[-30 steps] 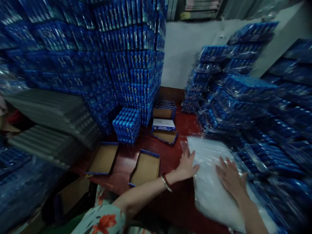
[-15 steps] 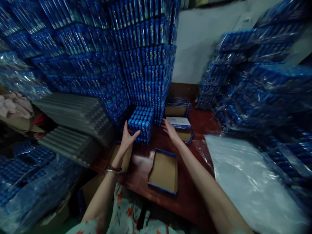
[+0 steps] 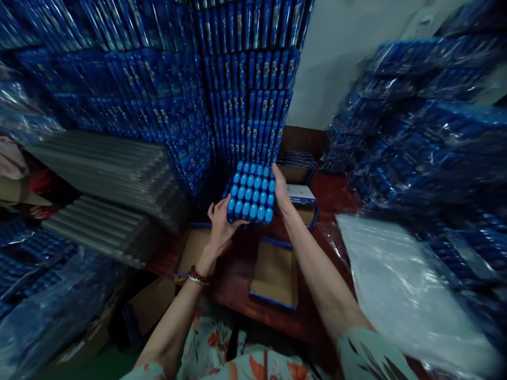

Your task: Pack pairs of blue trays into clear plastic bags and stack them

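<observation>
Between my hands is a block of blue capped tubes packed in rows, its rounded cap ends tilted toward me. My left hand is closed around its lower left side, thumb along the near edge. My right hand presses against its right side. Below the block, on the dark red table, lies an open shallow cardboard tray with blue edges. Another shallow tray lies to the left, partly behind my left forearm. What the tubes contain cannot be made out.
Tall stacks of blue tubes rise behind the block. Grey corrugated trays are piled at the left. At the right are plastic-wrapped blue packs and white plastic sheets. A white and blue box sits behind my right wrist.
My right hand has come in against the block's right side, and my left hand has closed on it. The block has been lifted and tilted toward me, shifting right.
</observation>
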Motion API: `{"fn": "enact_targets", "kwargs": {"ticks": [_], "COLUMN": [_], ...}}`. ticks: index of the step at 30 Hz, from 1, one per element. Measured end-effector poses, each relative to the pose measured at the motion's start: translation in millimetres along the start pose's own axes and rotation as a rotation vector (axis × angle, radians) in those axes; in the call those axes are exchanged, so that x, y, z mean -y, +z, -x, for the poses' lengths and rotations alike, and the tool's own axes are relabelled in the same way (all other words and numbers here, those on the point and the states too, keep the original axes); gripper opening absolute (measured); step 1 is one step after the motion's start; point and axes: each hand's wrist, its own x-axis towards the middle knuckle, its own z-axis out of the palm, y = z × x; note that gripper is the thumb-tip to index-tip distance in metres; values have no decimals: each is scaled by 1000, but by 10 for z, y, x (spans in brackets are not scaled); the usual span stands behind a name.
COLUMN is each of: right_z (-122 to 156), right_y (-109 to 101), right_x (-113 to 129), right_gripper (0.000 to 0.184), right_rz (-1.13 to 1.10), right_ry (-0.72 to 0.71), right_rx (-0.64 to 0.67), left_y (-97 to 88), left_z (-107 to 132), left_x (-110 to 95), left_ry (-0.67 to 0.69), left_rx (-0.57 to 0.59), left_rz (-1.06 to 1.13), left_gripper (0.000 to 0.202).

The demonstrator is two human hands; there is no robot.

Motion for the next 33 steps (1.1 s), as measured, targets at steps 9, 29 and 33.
{"fn": "enact_targets", "kwargs": {"ticks": [9, 29, 33], "right_z": [1659, 2109, 2273], "right_y": [-1145, -1096, -1162], "right_x": [-96, -344, -302], "right_gripper": [35, 42, 44], "right_rz": [178, 418, 407], "right_ry": [209, 407, 406], "right_rx": [-232, 160, 153], "left_y": [317, 175, 128], "left_z": [1511, 1564, 1674], "left_x": [-560, -630, -655], "left_ry": [-134, -614, -656], "left_rx": [441, 485, 510], "left_rz": [190, 759, 823], "left_gripper": [79, 70, 73]}}
